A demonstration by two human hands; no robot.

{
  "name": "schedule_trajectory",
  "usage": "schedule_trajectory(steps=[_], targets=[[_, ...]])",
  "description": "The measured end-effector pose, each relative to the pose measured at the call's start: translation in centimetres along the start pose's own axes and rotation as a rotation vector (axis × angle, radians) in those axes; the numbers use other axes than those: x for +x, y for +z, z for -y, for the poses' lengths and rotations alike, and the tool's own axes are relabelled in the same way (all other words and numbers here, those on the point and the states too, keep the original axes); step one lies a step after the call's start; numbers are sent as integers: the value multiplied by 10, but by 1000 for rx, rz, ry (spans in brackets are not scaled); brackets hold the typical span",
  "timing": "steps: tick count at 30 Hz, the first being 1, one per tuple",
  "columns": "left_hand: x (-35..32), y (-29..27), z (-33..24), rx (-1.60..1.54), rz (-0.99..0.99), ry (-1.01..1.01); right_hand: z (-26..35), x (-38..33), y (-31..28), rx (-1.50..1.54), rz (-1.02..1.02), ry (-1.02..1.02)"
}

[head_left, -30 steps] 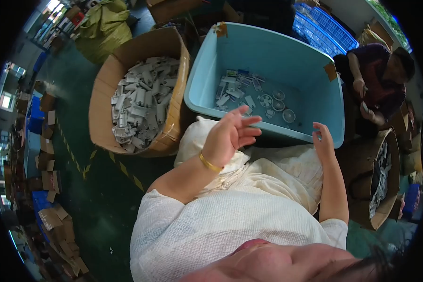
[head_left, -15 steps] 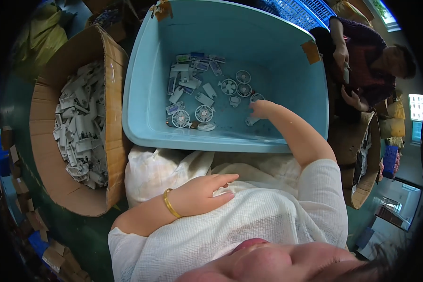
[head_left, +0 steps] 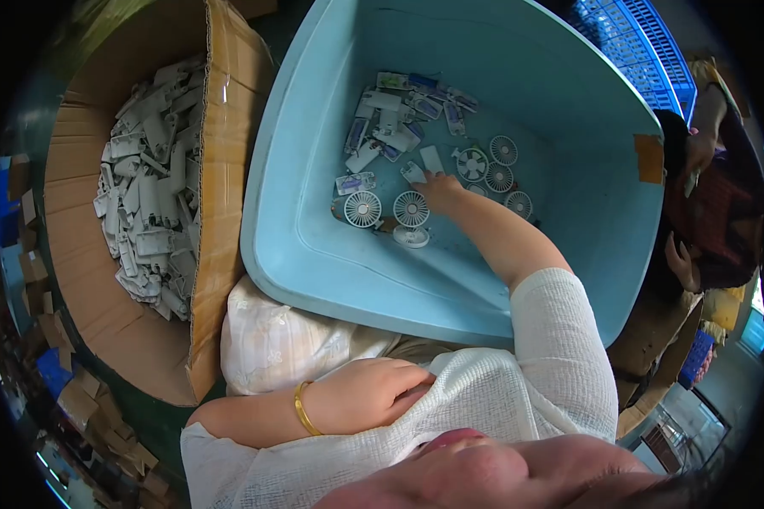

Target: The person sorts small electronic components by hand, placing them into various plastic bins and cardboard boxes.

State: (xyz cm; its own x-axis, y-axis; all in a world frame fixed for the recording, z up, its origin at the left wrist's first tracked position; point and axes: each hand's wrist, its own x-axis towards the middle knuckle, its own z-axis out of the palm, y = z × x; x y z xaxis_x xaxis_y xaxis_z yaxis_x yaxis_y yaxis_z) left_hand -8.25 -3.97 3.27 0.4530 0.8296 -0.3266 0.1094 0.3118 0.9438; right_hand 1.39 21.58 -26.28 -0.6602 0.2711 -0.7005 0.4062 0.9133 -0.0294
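Observation:
My right hand point(head_left: 443, 192) reaches down into a large light-blue tub point(head_left: 373, 321), fingers a little apart. Its fingertips touch or nearly touch a flat white casing point(head_left: 411, 173) on the tub floor; the contact is partly hidden. Beside it lie another white casing point(head_left: 431, 159) and a small fan with a round grille point(head_left: 411, 208). More fans point(head_left: 499, 177) sit to the right of the hand. A cluster of white and purple-marked pieces point(head_left: 385, 119) lies farther off. My left hand point(head_left: 361, 392), a gold bangle at its wrist, rests open on my white shirt, fingertips partly hidden by cloth.
Left of the tub stands a cardboard box point(head_left: 216, 204) heaped with grey-white plastic parts point(head_left: 150, 191). A blue plastic crate point(head_left: 641, 42) is behind the tub on the right. At the right edge a co-worker's hand point(head_left: 681, 261) shows, near another cardboard box point(head_left: 654, 339).
My right hand has moved left across the tub floor to the white casing. The view has turned, so the tub sits farther right. My left hand's fingertips have slipped partly behind the shirt.

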Motion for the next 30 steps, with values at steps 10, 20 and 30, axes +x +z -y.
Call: schedule_trajectory(steps=[10,20,30], targets=[[1,-8,4,-44,-58,-84,1,32,34,293,-249,433],[2,-3,4,-37,-82,-57,-10,18,51,467,-310,389],[3,0,7,-20,-113,-55,-4,39,39,494,-357,545]])
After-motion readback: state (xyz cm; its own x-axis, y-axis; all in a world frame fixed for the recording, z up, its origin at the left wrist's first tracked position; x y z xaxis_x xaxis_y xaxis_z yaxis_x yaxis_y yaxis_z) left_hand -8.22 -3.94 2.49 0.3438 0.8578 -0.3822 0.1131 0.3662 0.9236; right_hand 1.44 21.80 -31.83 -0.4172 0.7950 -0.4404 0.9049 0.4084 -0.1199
